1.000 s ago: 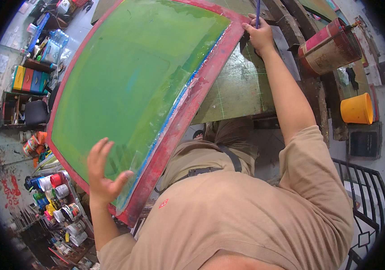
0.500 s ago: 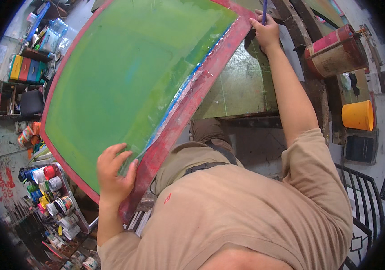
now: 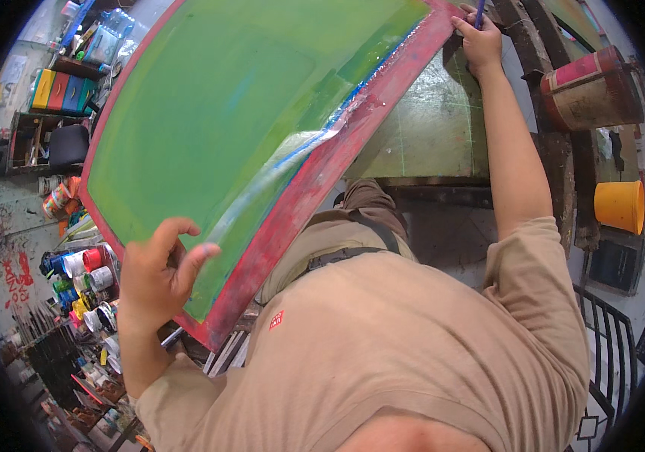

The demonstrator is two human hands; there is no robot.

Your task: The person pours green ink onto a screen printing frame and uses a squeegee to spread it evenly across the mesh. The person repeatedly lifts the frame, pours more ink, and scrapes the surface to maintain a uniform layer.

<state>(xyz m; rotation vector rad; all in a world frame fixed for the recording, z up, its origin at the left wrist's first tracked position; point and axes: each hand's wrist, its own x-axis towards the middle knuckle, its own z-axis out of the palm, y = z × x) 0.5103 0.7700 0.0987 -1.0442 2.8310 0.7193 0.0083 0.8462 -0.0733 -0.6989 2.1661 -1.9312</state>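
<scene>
A large screen-printing frame [image 3: 292, 203] with red borders and green mesh [image 3: 187, 128] slants across the view in front of me. Along its right border runs a clear strip of tape [image 3: 277, 162] with a blue edge. The lower part of this strip is lifted off, stretching to the thumb of my left hand [image 3: 160, 271], whose fingers are closed on its end above the mesh. My right hand [image 3: 480, 41] grips the frame's far right corner. A thin blue pen-like stick [image 3: 480, 13] stands up between its fingers.
Beneath the frame is a greenish worktable [image 3: 431, 135] with pale grid lines. To the right are a stained red can [image 3: 590, 87] and a yellow bucket [image 3: 619, 207]. At left, paint pots [image 3: 89, 282] crowd a shelf, below a multicoloured drawer box [image 3: 64, 92].
My left hand has drawn back down and left, peeling the tape's lower part away from the border. The frame and right hand have shifted rightward in view.
</scene>
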